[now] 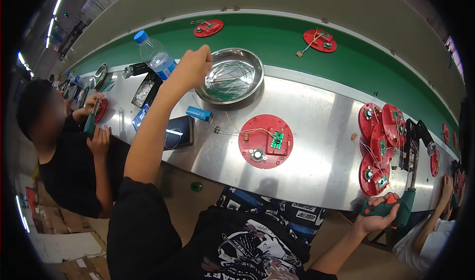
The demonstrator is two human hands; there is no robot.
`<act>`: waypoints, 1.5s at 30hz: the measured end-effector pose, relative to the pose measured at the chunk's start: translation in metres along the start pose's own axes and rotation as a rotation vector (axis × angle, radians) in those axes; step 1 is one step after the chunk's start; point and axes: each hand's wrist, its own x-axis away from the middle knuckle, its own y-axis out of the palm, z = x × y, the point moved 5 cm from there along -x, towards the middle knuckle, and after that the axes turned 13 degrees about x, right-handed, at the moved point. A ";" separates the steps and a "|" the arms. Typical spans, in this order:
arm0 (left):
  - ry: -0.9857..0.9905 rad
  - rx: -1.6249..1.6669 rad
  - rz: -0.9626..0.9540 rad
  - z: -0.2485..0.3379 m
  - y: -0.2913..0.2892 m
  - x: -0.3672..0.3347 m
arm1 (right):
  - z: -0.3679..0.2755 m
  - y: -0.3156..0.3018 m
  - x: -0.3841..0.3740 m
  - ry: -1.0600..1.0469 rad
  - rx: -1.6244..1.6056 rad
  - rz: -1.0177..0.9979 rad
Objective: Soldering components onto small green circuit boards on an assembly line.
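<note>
My left hand (194, 65) is raised over the left rim of a round steel bowl (257, 84). Its fingers are pinched together, and I cannot make out what is between them. Thin green wires (230, 84) lie loose in the bowl. My right hand (378, 218) grips a green soldering gun (406, 208) with an orange trigger, its long metal tip pointing away from me. Between my hands, a red disc (252, 151) lies flat on the bench, carrying a small green circuit board (277, 140), a round metal part (257, 155) and thin leads running left to a small connector.
More red discs (368, 126) with boards are piled at the right, beside the dark soldering stand (411, 146). A water bottle (157, 57), a blue lighter-sized box (199, 113) and a dark phone-like case (179, 132) sit left. Two discs (208, 28) rest on the green strip behind. Co-workers (69, 156) flank me.
</note>
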 end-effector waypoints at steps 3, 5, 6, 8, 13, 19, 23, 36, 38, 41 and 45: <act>-0.039 -0.086 -0.125 0.010 0.010 -0.004 | 0.000 -0.004 0.000 0.003 -0.017 -0.007; -0.008 -0.302 -0.217 0.010 0.017 -0.008 | -0.003 0.000 0.001 -0.001 -0.005 0.018; -0.006 -0.303 -0.220 0.010 0.020 -0.009 | -0.002 0.000 0.001 0.000 -0.004 0.021; -0.028 -0.475 -0.117 0.006 0.022 -0.013 | 0.000 0.000 0.002 -0.002 -0.023 -0.004; 0.020 -0.534 0.000 0.013 0.027 -0.010 | -0.001 0.002 0.002 -0.011 -0.045 -0.035; -0.105 -0.493 -0.063 0.016 0.024 -0.023 | -0.004 0.004 0.003 -0.018 -0.028 -0.025; -0.146 -0.532 -0.065 0.011 0.035 -0.020 | -0.005 0.006 0.003 -0.015 -0.012 0.000; -0.181 -0.490 -0.163 0.006 0.033 -0.011 | -0.003 0.010 0.003 0.027 -0.008 -0.052; 0.069 -0.336 -0.065 0.020 0.017 -0.009 | -0.007 0.016 0.005 0.038 0.023 0.011; 0.046 0.087 -0.034 0.042 -0.004 0.007 | -0.005 0.009 0.004 0.038 -0.013 -0.043; 0.094 0.755 -0.001 0.048 -0.005 0.026 | -0.006 0.005 0.006 -0.021 -0.034 -0.102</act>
